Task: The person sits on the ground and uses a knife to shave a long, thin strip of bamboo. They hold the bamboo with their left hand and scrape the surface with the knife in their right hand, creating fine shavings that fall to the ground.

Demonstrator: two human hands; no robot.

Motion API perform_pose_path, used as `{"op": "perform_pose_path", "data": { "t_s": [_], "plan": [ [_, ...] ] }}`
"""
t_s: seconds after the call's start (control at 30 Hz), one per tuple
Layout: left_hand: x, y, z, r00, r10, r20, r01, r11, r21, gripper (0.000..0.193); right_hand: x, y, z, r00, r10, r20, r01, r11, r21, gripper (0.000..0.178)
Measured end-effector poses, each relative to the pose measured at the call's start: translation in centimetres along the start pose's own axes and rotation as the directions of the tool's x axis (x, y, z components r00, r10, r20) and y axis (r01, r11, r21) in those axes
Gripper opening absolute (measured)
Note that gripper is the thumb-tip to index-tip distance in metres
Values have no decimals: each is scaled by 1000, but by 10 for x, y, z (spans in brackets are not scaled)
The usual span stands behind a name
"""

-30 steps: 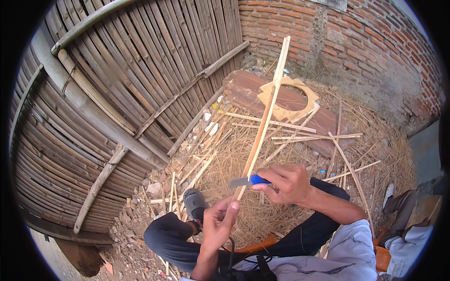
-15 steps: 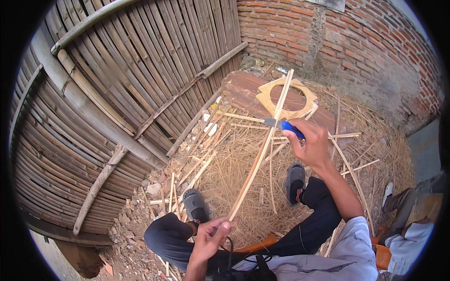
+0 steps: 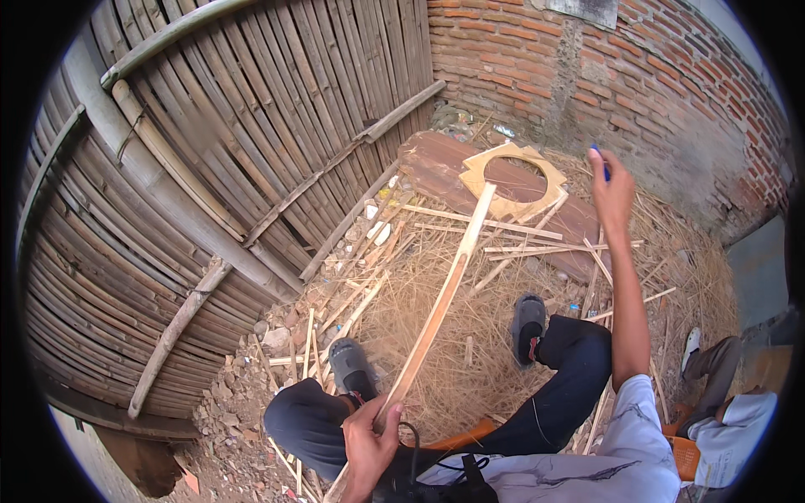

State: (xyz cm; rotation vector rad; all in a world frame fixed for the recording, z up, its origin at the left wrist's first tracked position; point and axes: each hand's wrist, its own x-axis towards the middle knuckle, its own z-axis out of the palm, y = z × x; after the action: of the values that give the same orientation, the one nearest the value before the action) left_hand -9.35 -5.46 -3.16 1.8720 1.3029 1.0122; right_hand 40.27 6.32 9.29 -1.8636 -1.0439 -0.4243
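A long pale bamboo strip (image 3: 434, 314) slants up and away across my view, its cut face showing brown in the middle. My left hand (image 3: 369, 444) is closed round its near end, thumb on top. Off to the right, my right hand (image 3: 615, 189) is raised with the arm stretched out, gripping a blue-handled knife (image 3: 601, 159). The blade cannot be made out, and the knife is apart from the strip. Thin shavings (image 3: 419, 402) cover the ground beneath the strip, between my feet.
Behind the strip's far end, a flat wooden piece with a round hole (image 3: 476, 183) lies on a brown board (image 3: 428, 159). Cut strips (image 3: 524, 226) are scattered around. A bamboo wall (image 3: 210, 134) stands left, a brick wall (image 3: 503, 50) behind. Another person (image 3: 713, 360) sits at the right.
My right hand with the knife has swung away from the strip, up and to the right. The strip's far end now sits lower and nearer; my left hand still grips it.
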Motion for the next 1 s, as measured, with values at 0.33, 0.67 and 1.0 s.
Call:
{"op": "perform_pose_path", "data": {
  "t_s": [0.33,0.67,1.0],
  "plan": [
    [0,-3,-33,941,-339,1,323,896,-304,20,-90,2,-10,802,-17,597,-179,947,267,37],
    [0,21,-32,946,-312,93,325,891,-317,17,-138,-54,-70,764,-21,645,-385,788,481,28],
    [15,46,-6,975,-123,184,195,871,-452,16,-219,-86,-50,826,-238,511,-182,745,641,52]
  ]
}}
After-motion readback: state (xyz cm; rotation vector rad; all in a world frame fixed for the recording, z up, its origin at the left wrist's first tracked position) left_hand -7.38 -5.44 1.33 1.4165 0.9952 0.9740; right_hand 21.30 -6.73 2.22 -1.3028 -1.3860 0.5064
